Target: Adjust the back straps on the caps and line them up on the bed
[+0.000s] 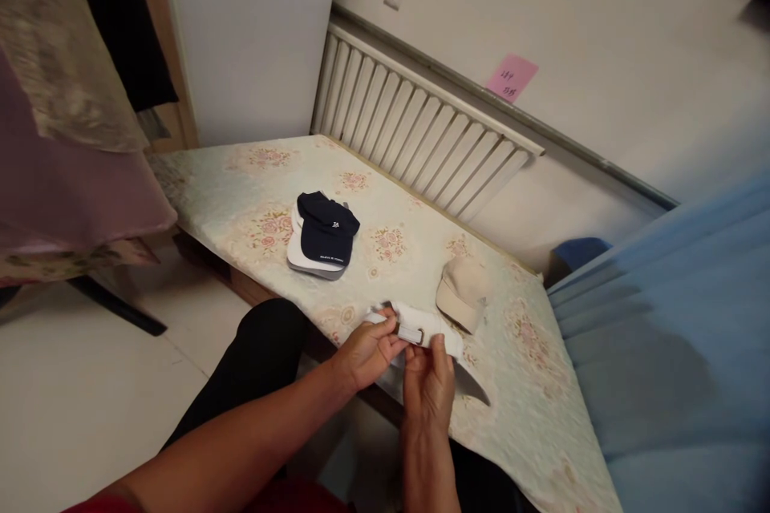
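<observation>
Held cap: a white fabric baseball cap at the near edge of the bench, between the two hands, its back strap facing the wearer of the camera and its brim, grey in shade, directed to the near right.
Left hand: the left hand grasps the left end of the strap area, thumb and fingers pinched together.
Right hand: the right hand grips the cap band from below, right of the small metal buckle, thumb against the outside.
Beige cap: a plain beige fabric cap lies just beyond the held cap, to the right, brim towards the near left.
Stacked caps: a navy fabric cap with white lettering on crown and brim rests on top of a white cap, left of the hands and farther away; a grey brim edge shows at the near side of the stack.
Bench: a bench with a pale green, rose-patterned cover carries all the caps noted.
Far side: a white ribbed radiator stands along the wall; a pink paper note is fixed above, handwriting too small to read.
Right side: a light blue curtain hangs beside the bench.
Wearer: a black-clad knee shows at the near left.
</observation>
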Motion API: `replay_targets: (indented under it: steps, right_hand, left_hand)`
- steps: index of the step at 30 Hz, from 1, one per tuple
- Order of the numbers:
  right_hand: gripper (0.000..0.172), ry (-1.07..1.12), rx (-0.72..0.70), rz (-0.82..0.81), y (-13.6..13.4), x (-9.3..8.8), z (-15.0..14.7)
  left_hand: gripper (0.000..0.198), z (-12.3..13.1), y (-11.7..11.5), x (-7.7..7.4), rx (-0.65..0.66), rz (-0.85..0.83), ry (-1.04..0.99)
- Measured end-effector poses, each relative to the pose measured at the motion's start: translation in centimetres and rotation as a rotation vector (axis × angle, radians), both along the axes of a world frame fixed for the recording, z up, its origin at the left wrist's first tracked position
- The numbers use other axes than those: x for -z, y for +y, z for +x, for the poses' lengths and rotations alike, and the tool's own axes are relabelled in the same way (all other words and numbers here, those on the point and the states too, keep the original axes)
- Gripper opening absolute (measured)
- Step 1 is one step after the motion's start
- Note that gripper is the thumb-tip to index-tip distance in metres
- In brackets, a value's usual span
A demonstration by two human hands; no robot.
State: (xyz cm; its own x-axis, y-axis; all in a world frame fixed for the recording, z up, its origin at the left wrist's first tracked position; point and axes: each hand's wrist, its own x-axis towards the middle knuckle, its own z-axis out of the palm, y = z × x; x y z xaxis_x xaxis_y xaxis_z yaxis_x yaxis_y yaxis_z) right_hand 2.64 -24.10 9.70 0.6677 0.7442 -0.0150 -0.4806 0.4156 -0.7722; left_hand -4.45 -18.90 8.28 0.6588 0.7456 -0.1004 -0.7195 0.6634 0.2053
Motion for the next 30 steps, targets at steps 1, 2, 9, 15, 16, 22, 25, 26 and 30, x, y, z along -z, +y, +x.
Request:
replay_targets:
  steps: [1, 2, 9, 15, 16, 22, 25, 26, 30]
  right_hand:
    - [0.037, -0.025, -0.031, -0.010, 0.1, 0.1, -0.1]
    - [0.038, -0.047, -0.056, -0.028, 0.1, 0.1, -0.3]
    - [0.036, -0.085, 0.062, -0.149, 0.9, -0.5, -0.4]
    - [0.025, -0.055, 0.055, -0.010, 1.7, -2.9, 0.4]
    - [0.025, -0.037, 0.047, 0.021, 1.8, -3.3, 0.5]
    - [0.035, 0.076, 0.013, 0.099, 1.9, -4.4, 1.2]
    - [0.037, 0.125, 0.029, 0.099, 1.5, -4.2, 1.3]
    - [0.039, 0.132, 0.030, 0.102, 1.3, -4.1, 1.3]
    - [0.044, 0.126, 0.032, 0.117, 0.7, -4.0, 1.3]
  left_hand:
    - [0.010, 0.0, -0.1, -0.3, 0.007, 0.004, 0.003]
    - [0.010, 0.1, -0.2, -0.6, 0.013, 0.011, 0.004]
    - [0.008, 0.0, -0.2, -1.9, 0.046, 0.080, -0.014]
    - [0.021, -0.5, 1.5, -3.1, -0.019, -0.072, -0.060]
    - [0.021, -0.6, 1.8, -3.4, -0.030, -0.087, -0.074]
    - [0.026, -1.7, 3.2, -4.7, -0.056, -0.154, -0.091]
    - [0.025, -1.9, 3.5, -4.4, -0.056, -0.204, -0.074]
    - [0.024, -1.9, 3.6, -4.3, -0.060, -0.223, -0.070]
    - [0.020, -1.8, 3.6, -4.0, -0.055, -0.284, -0.034]
